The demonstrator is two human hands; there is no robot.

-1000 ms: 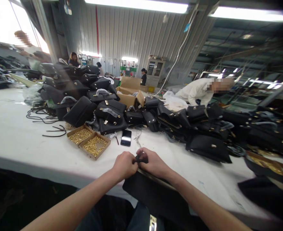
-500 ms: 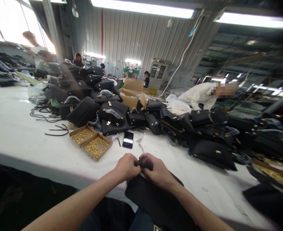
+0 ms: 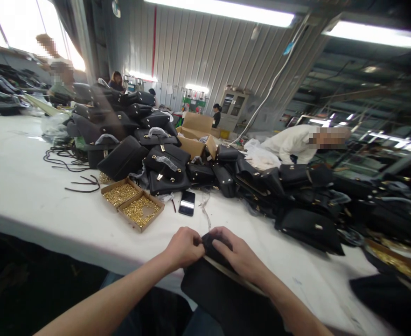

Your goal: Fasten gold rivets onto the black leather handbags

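A black leather bag (image 3: 222,294) lies at the near edge of the white table (image 3: 23,186), hanging partly over it. My left hand (image 3: 186,247) is closed in a pinch on a small black part at the bag's top edge. My right hand (image 3: 236,254) rests curled over the same top edge, fingers pressed onto the black leather beside the left hand. What sits between the fingertips is too small to make out.
Two cardboard trays of gold hardware (image 3: 133,205) and a black phone (image 3: 186,203) lie just beyond my hands. A big heap of black handbags (image 3: 163,163) covers the table's middle and right. Loose black straps (image 3: 81,184) lie at left. A person in white (image 3: 296,142) bends behind the heap.
My hands have slid slightly right and lower on the bag's top edge. The right hand's fingers have spread flatter over the leather. The camera has tilted a little.
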